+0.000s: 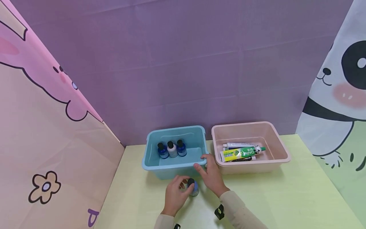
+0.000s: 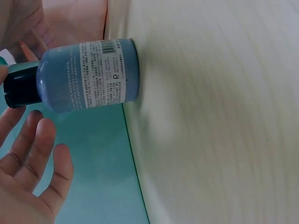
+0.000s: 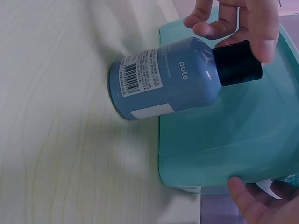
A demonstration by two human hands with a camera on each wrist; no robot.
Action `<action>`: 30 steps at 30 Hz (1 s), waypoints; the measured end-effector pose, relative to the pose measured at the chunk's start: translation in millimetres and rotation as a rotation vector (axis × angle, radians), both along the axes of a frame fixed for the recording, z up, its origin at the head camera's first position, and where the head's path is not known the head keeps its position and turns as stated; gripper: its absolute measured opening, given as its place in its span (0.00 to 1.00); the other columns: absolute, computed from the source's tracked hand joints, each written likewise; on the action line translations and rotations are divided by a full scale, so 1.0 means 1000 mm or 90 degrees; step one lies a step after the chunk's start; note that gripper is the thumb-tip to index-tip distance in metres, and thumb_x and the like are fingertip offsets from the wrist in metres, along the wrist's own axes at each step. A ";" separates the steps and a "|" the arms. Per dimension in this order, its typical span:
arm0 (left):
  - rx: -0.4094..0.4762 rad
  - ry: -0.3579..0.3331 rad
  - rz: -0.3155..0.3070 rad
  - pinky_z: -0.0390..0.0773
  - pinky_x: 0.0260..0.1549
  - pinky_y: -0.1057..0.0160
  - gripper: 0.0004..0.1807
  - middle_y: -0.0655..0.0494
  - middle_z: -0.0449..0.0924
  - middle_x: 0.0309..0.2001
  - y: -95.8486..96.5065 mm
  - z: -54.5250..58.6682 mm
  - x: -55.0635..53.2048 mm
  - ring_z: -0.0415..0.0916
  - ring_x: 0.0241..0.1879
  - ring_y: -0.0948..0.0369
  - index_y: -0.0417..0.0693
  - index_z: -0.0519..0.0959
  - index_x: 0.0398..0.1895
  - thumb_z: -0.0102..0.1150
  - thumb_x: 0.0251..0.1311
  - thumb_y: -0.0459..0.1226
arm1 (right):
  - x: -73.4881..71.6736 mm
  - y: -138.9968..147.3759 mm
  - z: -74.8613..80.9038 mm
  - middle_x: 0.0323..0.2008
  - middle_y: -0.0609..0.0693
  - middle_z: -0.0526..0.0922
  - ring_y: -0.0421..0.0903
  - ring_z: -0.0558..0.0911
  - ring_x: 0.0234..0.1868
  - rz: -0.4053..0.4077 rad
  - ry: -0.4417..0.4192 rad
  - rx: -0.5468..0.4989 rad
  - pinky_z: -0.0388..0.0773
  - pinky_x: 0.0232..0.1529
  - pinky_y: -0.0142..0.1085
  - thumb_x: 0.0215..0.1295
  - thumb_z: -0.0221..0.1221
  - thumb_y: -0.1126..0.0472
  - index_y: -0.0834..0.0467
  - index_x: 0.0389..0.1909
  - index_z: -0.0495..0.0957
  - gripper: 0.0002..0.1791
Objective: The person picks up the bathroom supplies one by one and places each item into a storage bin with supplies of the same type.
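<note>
My left hand (image 1: 175,195) pinches the black cap of a small blue bottle (image 1: 195,190) with thumb and fingertips. The bottle stands upright at the table surface, just in front of the light blue plastic bin (image 1: 171,173). Its printed label and barcode show in the right wrist view, where the bottle (image 3: 163,79) overlaps the bin's outer wall. At the bin's front right corner, my right hand (image 1: 213,178) grips the rim, thumb on the outer wall and fingers over the edge. Inside the bin stand two dark blue bottles (image 1: 163,151) and a white bottle (image 1: 172,150), all black-capped.
To the right of the blue bin is a pink bin (image 1: 251,168). It holds a yellow and green toothpaste tube (image 1: 238,154) and other tubes beneath and behind it. Both bins stand on a pale yellow table (image 1: 286,197), close to a purple cloth backdrop (image 1: 186,63).
</note>
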State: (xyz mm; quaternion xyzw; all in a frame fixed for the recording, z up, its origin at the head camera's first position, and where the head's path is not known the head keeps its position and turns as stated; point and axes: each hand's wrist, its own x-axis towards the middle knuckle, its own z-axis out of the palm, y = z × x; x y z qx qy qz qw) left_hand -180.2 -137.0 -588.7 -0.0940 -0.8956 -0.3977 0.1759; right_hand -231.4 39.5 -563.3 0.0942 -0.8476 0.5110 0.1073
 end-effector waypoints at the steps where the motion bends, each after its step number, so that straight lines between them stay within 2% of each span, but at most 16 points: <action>1: -0.002 -0.003 -0.001 0.75 0.28 0.71 0.12 0.65 0.80 0.33 0.000 0.000 0.000 0.77 0.28 0.64 0.58 0.86 0.40 0.76 0.54 0.45 | 0.000 0.000 0.000 0.61 0.56 0.73 0.54 0.77 0.56 0.002 0.003 0.001 0.77 0.60 0.53 0.73 0.58 0.42 0.57 0.60 0.68 0.27; 8: 0.001 -0.021 -0.004 0.76 0.29 0.71 0.13 0.65 0.80 0.34 0.001 -0.002 0.003 0.78 0.28 0.63 0.57 0.86 0.42 0.77 0.53 0.44 | 0.000 -0.001 -0.001 0.60 0.56 0.74 0.53 0.77 0.54 0.002 0.006 0.006 0.78 0.56 0.51 0.73 0.59 0.43 0.58 0.60 0.69 0.27; 16: -0.013 -0.049 -0.007 0.76 0.29 0.71 0.14 0.62 0.81 0.35 -0.001 0.002 0.002 0.77 0.29 0.64 0.55 0.86 0.43 0.76 0.55 0.45 | 0.000 -0.001 0.000 0.62 0.55 0.73 0.54 0.76 0.58 0.005 -0.015 -0.003 0.77 0.62 0.53 0.73 0.58 0.42 0.58 0.61 0.68 0.28; 24: -0.012 -0.036 -0.025 0.75 0.28 0.72 0.14 0.63 0.81 0.35 -0.002 0.001 0.001 0.76 0.27 0.66 0.58 0.86 0.45 0.76 0.56 0.45 | -0.002 0.000 -0.003 0.60 0.55 0.74 0.53 0.76 0.55 -0.001 0.004 0.002 0.78 0.58 0.51 0.73 0.59 0.42 0.54 0.59 0.68 0.25; 30: -0.006 -0.053 -0.023 0.76 0.28 0.71 0.13 0.62 0.81 0.35 -0.003 0.003 0.001 0.77 0.28 0.63 0.57 0.86 0.44 0.75 0.57 0.46 | -0.002 0.000 -0.002 0.60 0.55 0.74 0.53 0.76 0.54 -0.003 0.007 0.005 0.77 0.58 0.50 0.73 0.60 0.43 0.55 0.59 0.68 0.25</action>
